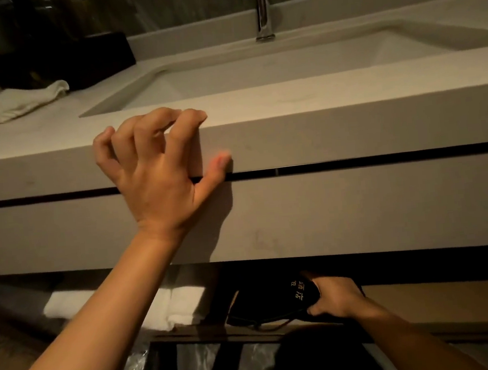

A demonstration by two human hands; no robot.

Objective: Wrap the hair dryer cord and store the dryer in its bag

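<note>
Dryer bag (273, 302): black soft fabric pouch with gold lettering, sitting on the dark shelf (245, 331) under the vanity, gripped at its right end by the right hand (334, 298), fingers closed around the fabric. Thin dark cord or drawstring (268, 321) trails along the pouch's lower edge, with a reddish strand beside it; can't tell which it is. Dryer itself not visible, can't tell if it's inside. Left hand (158, 175) is empty, fingers curled over the front lip of the countertop (347, 97), thumb pressed flat on the front face near the dark horizontal gap (383, 159) that splits the two front panels. Room is a dim, warm-lit bathroom. Counter is pale, matte, stone-like, with sharp square edges; one rectangular sink (255, 64) is sunk into it, with sloped walls. One chrome faucet (263, 10), upright, behind the basin. One black glossy box (76, 62) at back left of the counter, and one crumpled white cloth (17, 102) lying just in front of it. Marbled wall behind. On the lower shelf, left of the pouch: white folded towels (171, 306), looks like a stack of two or three, count unclear. Below the shelf, a dark frame (224, 362) with clear crinkled plastic (195, 368) behind it. Both forearms bare.
</note>
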